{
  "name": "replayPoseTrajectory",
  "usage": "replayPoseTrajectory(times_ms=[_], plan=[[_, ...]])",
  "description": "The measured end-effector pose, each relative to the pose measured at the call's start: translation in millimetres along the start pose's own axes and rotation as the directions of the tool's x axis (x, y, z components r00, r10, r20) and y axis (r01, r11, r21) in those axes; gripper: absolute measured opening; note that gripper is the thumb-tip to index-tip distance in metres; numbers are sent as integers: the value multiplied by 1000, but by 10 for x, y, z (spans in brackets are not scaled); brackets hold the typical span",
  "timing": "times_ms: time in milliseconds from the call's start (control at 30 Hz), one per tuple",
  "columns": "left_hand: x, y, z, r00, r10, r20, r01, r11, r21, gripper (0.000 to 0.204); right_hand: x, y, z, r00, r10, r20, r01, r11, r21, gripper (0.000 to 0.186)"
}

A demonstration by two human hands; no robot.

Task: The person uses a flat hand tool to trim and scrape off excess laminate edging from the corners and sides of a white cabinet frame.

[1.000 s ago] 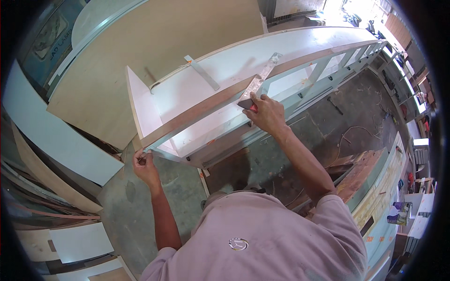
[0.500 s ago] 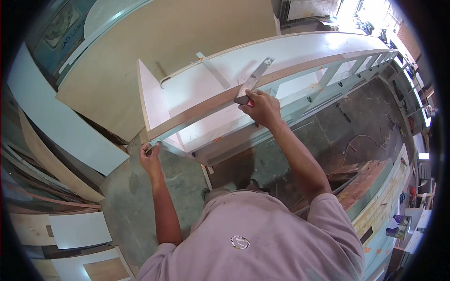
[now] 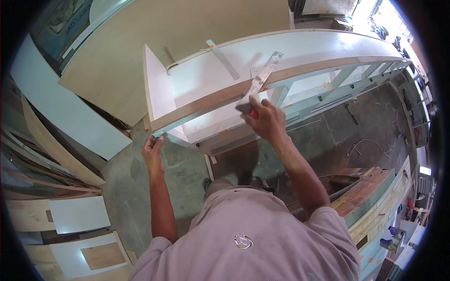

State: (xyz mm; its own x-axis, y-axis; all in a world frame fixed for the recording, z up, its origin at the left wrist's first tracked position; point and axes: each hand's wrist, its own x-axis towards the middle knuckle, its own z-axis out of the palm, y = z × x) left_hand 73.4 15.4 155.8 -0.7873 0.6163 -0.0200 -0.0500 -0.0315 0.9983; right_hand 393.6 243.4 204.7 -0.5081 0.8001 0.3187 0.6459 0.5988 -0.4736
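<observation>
My right hand grips a long, flat metal-bladed tool. A dark grey block and a red part show at the lower end, by my fingers; its exact kind is unclear. The blade points up and away over the front rail of a long white cabinet frame. At the frame's near left corner, my left hand has its thumb and fingers closed around the end of a pale blue-green edge. Whether a small loose piece is pinched there is hard to make out.
A narrow white strip lies across the cabinet frame. Large boards lean behind and left, with a white panel among them. To the right, stacked timber stands low, and a thin cord trails over the floor.
My right hand has drawn the metal-bladed tool slightly toward me, off the rail's edge. My left hand stays at the corner, while the whole view has shifted a little.
</observation>
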Motion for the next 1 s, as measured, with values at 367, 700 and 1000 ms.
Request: replayPoseTrajectory(times_ms=[367, 700, 1000], plan=[[-36, 25, 48, 997, -57, -52, 56, 998, -17, 47, -21, -112, 104, 999, -32, -18, 32, 999, 31, 60], [-17, 50, -5, 997, -74, -35, 72, 996, -50, 47, -63, -269, 243, 998, -68, -9, 68, 998, 12, 62], [17, 66, -143, 989, -114, 93, 119, 991, -58, 48, -208, -538, 333, 996, -87, 2, 87, 996, 27, 65]])
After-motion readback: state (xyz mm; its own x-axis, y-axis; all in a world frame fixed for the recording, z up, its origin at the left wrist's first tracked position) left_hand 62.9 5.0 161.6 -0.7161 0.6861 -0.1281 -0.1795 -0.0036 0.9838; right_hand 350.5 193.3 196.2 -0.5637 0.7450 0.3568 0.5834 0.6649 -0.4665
